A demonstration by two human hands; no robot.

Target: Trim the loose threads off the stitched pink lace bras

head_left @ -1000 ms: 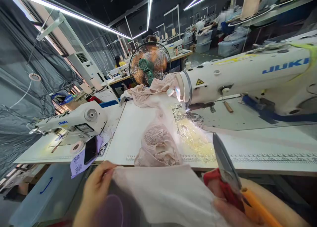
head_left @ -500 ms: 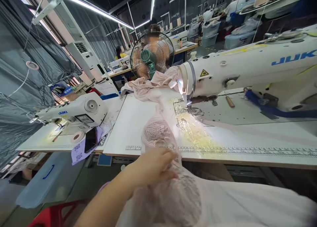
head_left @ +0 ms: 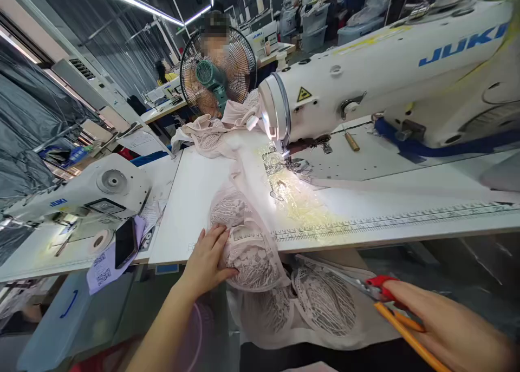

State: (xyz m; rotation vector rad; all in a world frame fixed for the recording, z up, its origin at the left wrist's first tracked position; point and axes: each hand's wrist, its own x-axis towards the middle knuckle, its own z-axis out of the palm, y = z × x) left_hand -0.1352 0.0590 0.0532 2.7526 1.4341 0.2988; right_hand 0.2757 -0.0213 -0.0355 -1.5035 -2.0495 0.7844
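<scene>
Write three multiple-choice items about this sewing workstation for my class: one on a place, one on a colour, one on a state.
1. Where does the left hand rest?
A. on the pink lace garment at the table edge
B. on the fan
C. on the phone

2. What colour are the scissors' handles in the right hand?
A. blue and white
B. red and orange
C. black

3. Is the sewing machine's needle lamp lit?
A. off
B. lit
C. covered

Answers: 1 A, the fingers lie on the lace; 2 B, a red loop and an orange shaft show; 3 B, a bright glow falls on the table.
</scene>
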